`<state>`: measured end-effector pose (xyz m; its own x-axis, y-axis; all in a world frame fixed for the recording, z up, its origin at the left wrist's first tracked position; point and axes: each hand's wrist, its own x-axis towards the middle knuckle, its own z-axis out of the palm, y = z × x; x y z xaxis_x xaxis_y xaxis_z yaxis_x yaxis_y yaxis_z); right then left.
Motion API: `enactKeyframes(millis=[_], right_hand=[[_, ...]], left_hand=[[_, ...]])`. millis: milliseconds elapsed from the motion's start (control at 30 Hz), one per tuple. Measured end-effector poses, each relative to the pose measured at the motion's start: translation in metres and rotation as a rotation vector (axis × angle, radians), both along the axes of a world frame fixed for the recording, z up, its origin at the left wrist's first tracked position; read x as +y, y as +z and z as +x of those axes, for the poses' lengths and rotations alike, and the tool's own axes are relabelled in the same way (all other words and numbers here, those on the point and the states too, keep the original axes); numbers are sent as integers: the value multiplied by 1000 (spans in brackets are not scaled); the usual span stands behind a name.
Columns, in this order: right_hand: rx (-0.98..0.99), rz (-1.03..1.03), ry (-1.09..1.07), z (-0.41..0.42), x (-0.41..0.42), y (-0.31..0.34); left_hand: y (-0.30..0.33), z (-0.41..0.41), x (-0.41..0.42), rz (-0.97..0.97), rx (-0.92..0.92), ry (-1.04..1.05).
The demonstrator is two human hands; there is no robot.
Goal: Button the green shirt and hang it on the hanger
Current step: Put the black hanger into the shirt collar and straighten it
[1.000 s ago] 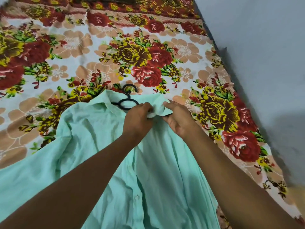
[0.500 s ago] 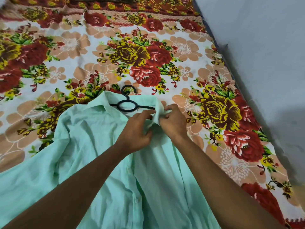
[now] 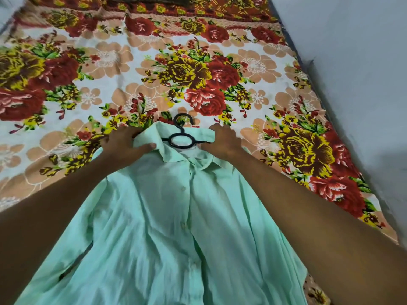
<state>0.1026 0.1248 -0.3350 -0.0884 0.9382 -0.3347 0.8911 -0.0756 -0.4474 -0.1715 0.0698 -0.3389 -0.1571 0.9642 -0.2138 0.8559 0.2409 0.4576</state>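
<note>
The mint-green shirt (image 3: 167,227) lies front up on the bed, its placket closed with small buttons showing down the middle. A black plastic hanger (image 3: 182,137) sits inside the neck; its hook and ring stick out past the collar, the arms hidden under the cloth. My left hand (image 3: 125,146) grips the left collar and shoulder. My right hand (image 3: 222,139) grips the right collar and shoulder next to the hanger ring.
The bed is covered by a floral sheet (image 3: 198,69) in red, yellow and peach. A pale grey wall (image 3: 356,84) runs along the bed's right edge. A dark red patterned border (image 3: 198,9) lies at the far end.
My hands were together at the collar front. They have moved apart to the two shoulders, and the shirt front now lies flat and closed.
</note>
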Motion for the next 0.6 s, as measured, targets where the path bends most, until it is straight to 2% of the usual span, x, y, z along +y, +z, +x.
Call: enactKeyframes(millis=[100,200,367,500,600], right_hand=[[50,10,1,2,9,-1],[42,58,91,0,8,-3],[128,69,121,-5,11,-1],[213,129,83,-2,12,8],[305,189,87,5,8,25]], left_hand=[[-5,-13,4,-12,112,-117],[-9,-22,6,27,203,-132],[-10,-26,5,25,23,-91],[-4,-29,-5,122,-203,-46],[18,-37,-3,134,-185,-132]])
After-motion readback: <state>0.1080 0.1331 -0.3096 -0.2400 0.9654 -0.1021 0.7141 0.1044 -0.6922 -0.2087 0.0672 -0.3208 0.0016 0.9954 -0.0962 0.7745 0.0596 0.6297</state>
